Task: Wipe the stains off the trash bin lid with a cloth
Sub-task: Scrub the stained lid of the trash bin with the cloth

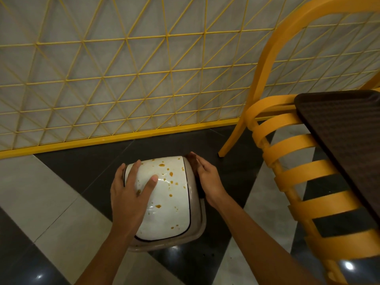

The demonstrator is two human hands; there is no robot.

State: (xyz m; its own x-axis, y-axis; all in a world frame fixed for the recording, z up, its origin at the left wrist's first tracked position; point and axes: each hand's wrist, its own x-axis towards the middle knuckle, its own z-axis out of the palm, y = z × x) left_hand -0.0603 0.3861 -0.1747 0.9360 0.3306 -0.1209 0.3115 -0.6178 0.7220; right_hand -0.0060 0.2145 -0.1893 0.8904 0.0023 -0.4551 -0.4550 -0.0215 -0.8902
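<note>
The trash bin lid [164, 202] sits closed on its bin [198, 229], low on the tiled floor [51, 192] just in front of the person. It is a domed white panel with a glossy sheen, spattered with orange-brown stains [161, 165] mostly across its far and right parts. It looks like light, stiff plastic, smooth enough to be slippery under a wet wipe. If it is a swing flap, as the dark seam around it suggests, it would likely tip under pressure, so bracing at the beige rim seems wiser than pushing mid-panel. The left hand [127, 192] rests on the lid's left side, fingers spread and relaxed, thumb lying on the white surface. The right hand [207, 179] lies against the bin's right edge with straight fingers, gripping nothing that can be made out. No cloth is in view. What the bin holds is hidden. A yellow chair [287, 161] and dark table [345, 128] stand to the right.
</note>
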